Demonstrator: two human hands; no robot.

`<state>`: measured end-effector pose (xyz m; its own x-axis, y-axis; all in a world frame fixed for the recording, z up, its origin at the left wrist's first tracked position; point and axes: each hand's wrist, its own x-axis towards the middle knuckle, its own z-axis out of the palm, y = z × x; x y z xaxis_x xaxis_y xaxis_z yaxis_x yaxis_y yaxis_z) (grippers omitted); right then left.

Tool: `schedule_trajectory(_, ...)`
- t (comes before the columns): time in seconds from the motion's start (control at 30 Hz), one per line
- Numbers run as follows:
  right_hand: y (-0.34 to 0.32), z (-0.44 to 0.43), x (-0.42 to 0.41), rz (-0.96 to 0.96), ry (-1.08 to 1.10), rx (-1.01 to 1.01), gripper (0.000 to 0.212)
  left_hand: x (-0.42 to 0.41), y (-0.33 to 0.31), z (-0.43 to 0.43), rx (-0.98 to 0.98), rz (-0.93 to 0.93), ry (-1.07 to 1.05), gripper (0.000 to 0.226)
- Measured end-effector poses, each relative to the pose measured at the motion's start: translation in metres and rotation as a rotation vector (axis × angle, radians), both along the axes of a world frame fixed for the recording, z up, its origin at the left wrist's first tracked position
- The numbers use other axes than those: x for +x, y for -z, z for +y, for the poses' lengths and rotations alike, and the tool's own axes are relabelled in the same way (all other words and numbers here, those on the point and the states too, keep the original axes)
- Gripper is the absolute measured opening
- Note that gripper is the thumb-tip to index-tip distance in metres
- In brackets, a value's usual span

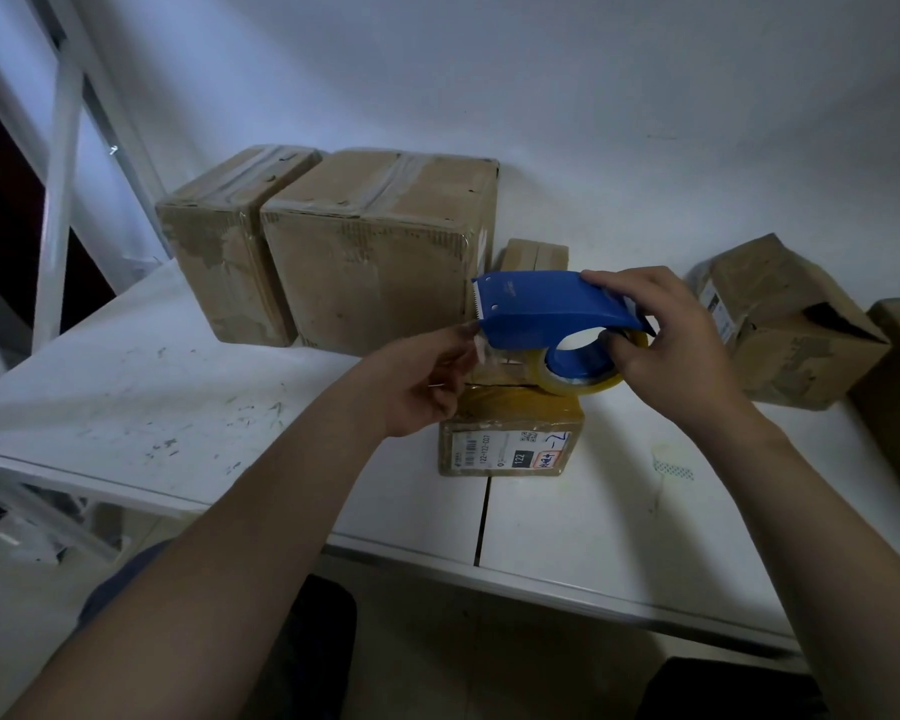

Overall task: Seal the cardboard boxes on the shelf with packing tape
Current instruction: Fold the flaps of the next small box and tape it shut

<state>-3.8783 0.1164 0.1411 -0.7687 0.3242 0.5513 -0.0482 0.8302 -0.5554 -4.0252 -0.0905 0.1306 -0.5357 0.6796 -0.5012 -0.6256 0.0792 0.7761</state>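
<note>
A: Where do you stand?
B: Small box [510,433] at frame centre; your right hand [666,350] grips the dispenser [546,309] above it, left hand [427,381] pinches the tape end [481,350].
A: Advice?
B: Draw it taut along the seam.

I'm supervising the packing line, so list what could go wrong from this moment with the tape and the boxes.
1. The left hand pinches the clear tape end close to the toothed blade of the blue dispenser; a slip could nick the fingers.
2. The loose tape may fold and stick to itself before reaching the small labelled box.
3. The right hand grips the roll, which could stop it from turning.
</note>
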Motion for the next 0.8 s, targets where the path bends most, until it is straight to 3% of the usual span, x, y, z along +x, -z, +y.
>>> schedule_trajectory(0.27,0.000,0.004,0.000,-0.003,0.027,0.014,0.067,-0.012,0.002,-0.005,-0.068,0.112,0.026,0.044)
schedule_trajectory(0.5,0.006,0.002,-0.003,-0.035,-0.007,0.037,0.070,-0.011,0.001,-0.010,-0.227,0.331,-0.098,0.027)
schedule_trajectory(0.67,0.021,0.002,-0.006,-0.106,0.009,0.145,0.071,-0.013,0.006,-0.013,-0.309,0.336,-0.125,0.023)
schedule_trajectory(0.8,0.029,0.004,-0.009,-0.110,-0.005,0.113,0.071,-0.014,0.010,-0.014,-0.321,0.298,-0.119,0.022)
